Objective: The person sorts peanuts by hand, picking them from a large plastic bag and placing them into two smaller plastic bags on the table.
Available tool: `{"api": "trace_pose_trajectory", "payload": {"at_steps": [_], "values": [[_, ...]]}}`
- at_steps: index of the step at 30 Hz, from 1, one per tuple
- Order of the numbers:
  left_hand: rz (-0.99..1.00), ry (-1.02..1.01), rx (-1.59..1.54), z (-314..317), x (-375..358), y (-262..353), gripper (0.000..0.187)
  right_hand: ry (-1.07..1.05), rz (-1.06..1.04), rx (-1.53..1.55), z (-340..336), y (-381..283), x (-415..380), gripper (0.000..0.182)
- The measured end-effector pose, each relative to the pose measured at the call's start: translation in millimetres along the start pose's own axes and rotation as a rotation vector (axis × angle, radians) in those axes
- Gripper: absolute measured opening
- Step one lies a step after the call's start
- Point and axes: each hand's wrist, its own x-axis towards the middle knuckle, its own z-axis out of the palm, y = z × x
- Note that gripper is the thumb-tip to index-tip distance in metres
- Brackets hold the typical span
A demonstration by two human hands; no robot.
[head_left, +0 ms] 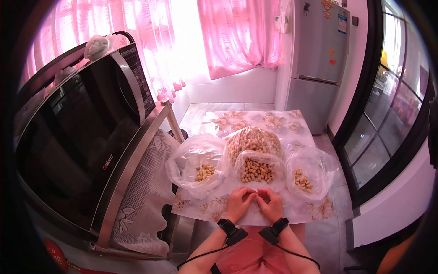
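Observation:
My left hand (240, 203) and my right hand (271, 203) meet over the near side of the table, fingertips pinched together. Whatever lies between them is too small and covered to make out. Just beyond them is the open mouth of a large clear plastic bag (253, 137) full of unshelled peanuts (256, 171). To the left stands an open plastic bag (184, 177) with a small heap of pale peanuts (205, 172) in it. An open plastic bag (323, 178) on the right holds a few peanuts or shells (302, 180).
The table wears a flowered cloth (214, 211). A black microwave (82, 137) on a metal-framed stand rises close on the left. A grey fridge (318, 45) is at the back right, with a dark-framed glass door (383, 105) to the right. Cables trail from both wrist straps.

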Motion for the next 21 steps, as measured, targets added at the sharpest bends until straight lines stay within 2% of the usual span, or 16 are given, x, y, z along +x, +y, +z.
{"api": "trace_pose_trajectory", "payload": {"at_steps": [11,21], "values": [[0.005,0.001,0.038,1.3,-0.1,-2.4,0.016,0.047,0.034,0.061,0.3,-1.2,0.2,0.019],[0.013,-0.008,0.041,-0.8,0.1,0.7,0.015,0.014,-0.054,0.0,-2.1,-5.3,2.2,0.014]]}}
